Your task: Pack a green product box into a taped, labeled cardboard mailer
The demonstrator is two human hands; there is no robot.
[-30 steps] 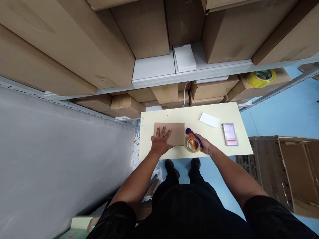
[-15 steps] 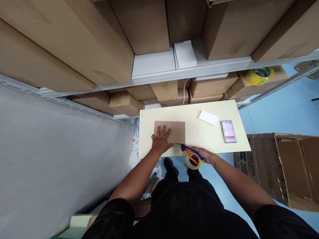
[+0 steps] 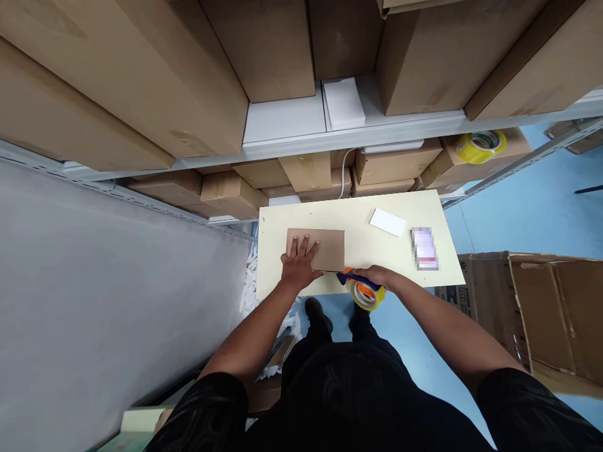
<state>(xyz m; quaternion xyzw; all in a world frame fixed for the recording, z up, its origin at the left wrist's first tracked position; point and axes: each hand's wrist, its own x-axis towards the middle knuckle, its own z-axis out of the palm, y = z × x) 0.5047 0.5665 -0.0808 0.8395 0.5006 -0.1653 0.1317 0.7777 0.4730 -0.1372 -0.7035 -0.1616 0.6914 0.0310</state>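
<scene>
A small brown cardboard box (image 3: 331, 250) lies on the cream tabletop (image 3: 282, 218). My left hand (image 3: 299, 263) rests flat on its left part with the fingers spread, the thumb along the near edge. In my right hand (image 3: 381, 276) is a blue and orange tape dispenser (image 3: 366, 280), the fingers wrapped round its handle. A roll of yellowish tape (image 3: 375, 300) hangs from it, past the table's near edge. The dispenser's head is close to the box's near right corner; whether it touches, I cannot tell.
A white box (image 3: 387, 222) and a phone with a blurred screen (image 3: 424, 248) lie to the right on the table. Behind it, a metal shelf (image 3: 282, 149) holds cardboard boxes and a yellow tape roll (image 3: 466, 151). A large open carton (image 3: 541, 307) stands at right, a grey wall (image 3: 117, 282) at left.
My right hand has turned and raised the tape dispenser slightly, bringing its head close to the box's corner. My left hand stays on the box. The whole view has shifted a little.
</scene>
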